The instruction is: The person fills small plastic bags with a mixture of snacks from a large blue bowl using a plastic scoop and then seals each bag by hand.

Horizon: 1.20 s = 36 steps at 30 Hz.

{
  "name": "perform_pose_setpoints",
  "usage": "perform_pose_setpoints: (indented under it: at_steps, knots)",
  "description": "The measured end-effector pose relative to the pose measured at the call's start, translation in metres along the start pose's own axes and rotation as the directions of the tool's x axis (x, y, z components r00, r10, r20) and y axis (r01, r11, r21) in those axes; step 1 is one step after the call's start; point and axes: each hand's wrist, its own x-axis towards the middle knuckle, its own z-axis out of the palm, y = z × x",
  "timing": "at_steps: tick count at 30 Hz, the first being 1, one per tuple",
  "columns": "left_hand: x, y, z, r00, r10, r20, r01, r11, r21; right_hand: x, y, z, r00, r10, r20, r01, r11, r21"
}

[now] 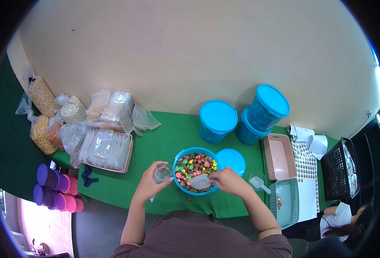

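My left hand (152, 179) grips a clear plastic cup (163, 171) just left of a blue bowl (177, 155) full of small brown, pink, green and yellow candies (197, 164). My right hand (228, 180) holds a translucent scoop (198, 182), its blade down on the candies at the bowl's front. A round blue lid (234, 158) lies flat behind and right of the bowl. A small brown piece (189, 199) rests on the green cloth (160, 135) in front of the bowl. A second scoop (263, 185) in a clear container (256, 177) stands to the right.
Three lidded blue tubs (218, 118) stand behind. At left are snack bags (41, 129), trays of plastic pouches (104, 152) and stacked purple and pink containers (59, 189). At right are baskets (278, 152), sticker sheets (307, 172), a black crate (334, 172) and another person (336, 221).
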Motion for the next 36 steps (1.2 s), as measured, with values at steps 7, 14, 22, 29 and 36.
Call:
perform_pose_setpoints:
  at_steps: [7, 14, 22, 29, 36]
  knots:
    - [0.004, -0.002, 0.001, 1.0, 0.03, 0.005, -0.03, 1.0, 0.009, 0.011, 0.012, 0.016, 0.995, 0.075, -0.06, -0.083, 0.984, -0.155]
    - [0.006, -0.006, 0.002, 1.0, -0.007, -0.002, 0.007, 1.0, 0.004, 0.009, 0.014, 0.03, 0.992, 0.01, 0.127, 0.008, 0.99, -0.139]
    - [0.008, -0.013, 0.005, 1.0, -0.016, 0.01, 0.015, 0.999, 0.034, -0.001, 0.007, -0.012, 0.965, 0.189, -0.18, -0.247, 0.88, -0.406]
    - [0.01, -0.02, 0.017, 0.999, -0.014, 0.04, 0.013, 1.0, 0.024, -0.011, -0.006, 0.005, 0.965, 0.261, -0.035, -0.24, 0.816, -0.526]
    - [0.01, -0.024, 0.02, 0.994, -0.084, 0.066, 0.082, 0.996, 0.024, -0.007, 0.002, 0.049, 0.948, 0.315, -0.046, -0.307, 0.866, -0.395]
